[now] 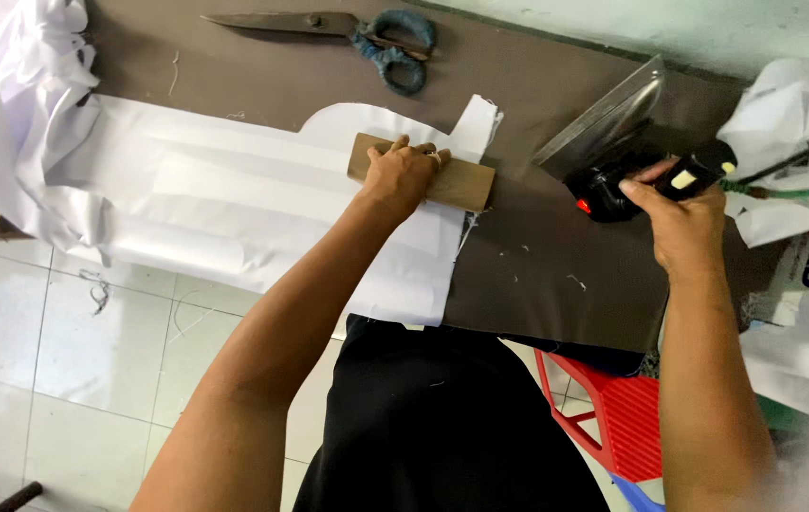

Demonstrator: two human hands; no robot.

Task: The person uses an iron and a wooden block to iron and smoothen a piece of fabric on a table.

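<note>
White fabric lies creased; left hand presses wooden block flat; right hand's fingers grip iron.

The right hand hides the iron's handle; fabric heap runs off-frame.

Single head-worn view: looks steeply down from above the person's torso, close over the brown-covered table; tiled floor visible at left. No second view.
</note>
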